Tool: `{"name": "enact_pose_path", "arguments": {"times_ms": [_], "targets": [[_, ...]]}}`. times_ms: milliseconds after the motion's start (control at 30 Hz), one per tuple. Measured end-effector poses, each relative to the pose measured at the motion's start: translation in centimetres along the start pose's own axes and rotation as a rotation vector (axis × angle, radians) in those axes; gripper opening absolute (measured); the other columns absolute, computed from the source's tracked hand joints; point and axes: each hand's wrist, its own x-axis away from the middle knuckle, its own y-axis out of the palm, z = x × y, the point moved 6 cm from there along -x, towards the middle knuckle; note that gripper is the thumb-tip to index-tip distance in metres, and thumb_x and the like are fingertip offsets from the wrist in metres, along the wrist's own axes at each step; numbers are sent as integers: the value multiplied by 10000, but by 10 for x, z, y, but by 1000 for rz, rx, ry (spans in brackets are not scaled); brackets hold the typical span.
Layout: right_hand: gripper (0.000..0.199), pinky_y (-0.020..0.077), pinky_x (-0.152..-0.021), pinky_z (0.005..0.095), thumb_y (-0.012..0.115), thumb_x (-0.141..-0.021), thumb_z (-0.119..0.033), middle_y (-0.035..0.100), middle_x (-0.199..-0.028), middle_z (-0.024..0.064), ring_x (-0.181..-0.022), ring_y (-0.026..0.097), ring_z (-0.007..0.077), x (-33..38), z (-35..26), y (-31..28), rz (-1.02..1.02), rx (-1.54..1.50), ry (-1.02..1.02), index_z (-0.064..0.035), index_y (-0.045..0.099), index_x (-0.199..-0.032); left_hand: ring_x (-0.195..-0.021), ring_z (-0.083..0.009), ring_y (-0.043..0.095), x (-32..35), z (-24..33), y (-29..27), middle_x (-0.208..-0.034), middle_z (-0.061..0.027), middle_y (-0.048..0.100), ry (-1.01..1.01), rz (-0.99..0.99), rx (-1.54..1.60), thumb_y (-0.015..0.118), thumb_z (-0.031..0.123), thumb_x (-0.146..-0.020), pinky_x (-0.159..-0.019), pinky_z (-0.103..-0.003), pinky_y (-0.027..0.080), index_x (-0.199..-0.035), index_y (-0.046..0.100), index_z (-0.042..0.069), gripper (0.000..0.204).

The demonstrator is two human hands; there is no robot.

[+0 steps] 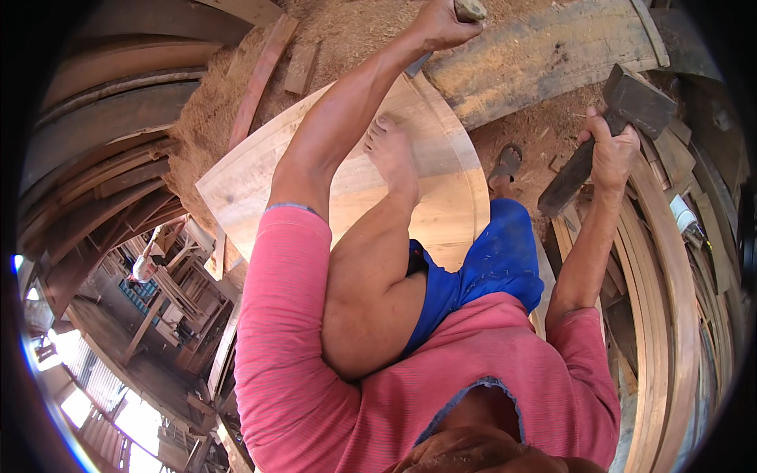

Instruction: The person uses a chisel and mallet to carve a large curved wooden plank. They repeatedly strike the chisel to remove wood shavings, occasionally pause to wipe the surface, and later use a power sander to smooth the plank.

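Observation:
At the top of the head view, my left hand (441, 25) is closed round the wooden handle of a chisel (471, 9). A bit of its dark blade shows below my wrist, by the far edge of a pale curved wooden panel (260, 177). Whether the tip touches the wood is hidden. Off to the right, my right hand (613, 154) grips a dark mallet (640, 102), its blocky head raised beyond my fingers and the thick handle slanting down left. My bare foot (392, 158) rests on the panel.
Sawdust (347, 31) and wood scraps cover the ground. A broad curved plank (544, 59) lies beyond the panel. Long timber strips (654, 315) run along my right. Stacked boards (118, 102) curve along the left. Another person (146, 264) is far off at left.

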Motion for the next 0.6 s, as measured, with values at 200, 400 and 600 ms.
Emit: {"name": "enact_pose_path", "arguments": {"times_ms": [200, 400, 600], "targets": [[105, 441, -639, 263, 722, -898, -87, 630, -666, 20, -629, 561, 106, -31, -15, -5, 77, -57, -73, -24, 658, -844, -755, -116, 639, -3, 5, 23, -813, -19, 693, 45, -259, -39, 703, 35, -798, -696, -302, 541, -959, 662, 45, 166], [154, 436, -633, 259, 727, -884, -88, 638, -659, 16, -628, 558, 110, -67, -41, 9, 115, -114, -242, -27, 676, -751, -818, -135, 666, 3, -6, 54, -879, -30, 705, 150, -229, -14, 800, 147, -762, -764, -322, 544, -999, 659, 78, 284], [225, 488, -557, 317, 759, -908, -256, 644, -688, 46, -585, 608, 157, -102, -26, 55, 39, 205, -134, -52, 709, -828, -785, -100, 612, -17, -36, 33, -849, -17, 652, 102, -177, 413, 671, -28, -799, -714, -266, 510, -963, 607, 57, 195]]}}
